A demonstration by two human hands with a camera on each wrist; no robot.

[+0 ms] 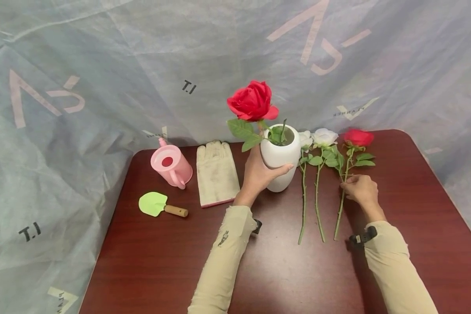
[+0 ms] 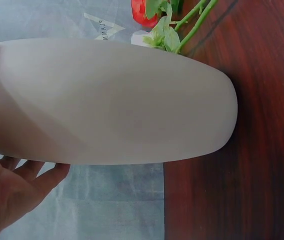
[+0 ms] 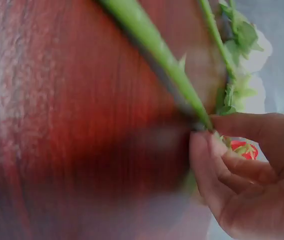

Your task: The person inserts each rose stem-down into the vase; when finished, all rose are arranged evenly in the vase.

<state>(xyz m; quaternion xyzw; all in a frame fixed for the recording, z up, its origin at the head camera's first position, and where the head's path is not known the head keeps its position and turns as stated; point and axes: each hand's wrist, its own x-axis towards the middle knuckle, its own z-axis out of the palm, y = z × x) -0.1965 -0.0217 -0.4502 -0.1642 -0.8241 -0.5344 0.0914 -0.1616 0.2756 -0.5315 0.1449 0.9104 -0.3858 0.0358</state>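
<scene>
In the head view my left hand [image 1: 256, 171] grips the white vase [image 1: 279, 168] round its side, thumb across the front. The left wrist view shows the vase [image 2: 116, 102] large, its base at the table, with fingers about its upper part. A red artificial rose [image 1: 253, 102] stands in the vase, its bloom leaning left above the rim. My right hand [image 1: 362, 190] pinches the stem of another red rose [image 1: 358, 138] lying on the table at the right. In the right wrist view thumb and forefinger meet on that green stem [image 3: 169, 60].
Two white roses [image 1: 325, 138] lie between the vase and my right hand. Left of the vase are a cream work glove [image 1: 217, 176], a pink watering can [image 1: 182, 165] and a green trowel [image 1: 153, 204] with a wooden handle. A grey sheet [image 1: 141, 78] hangs behind the brown table [image 1: 282, 270].
</scene>
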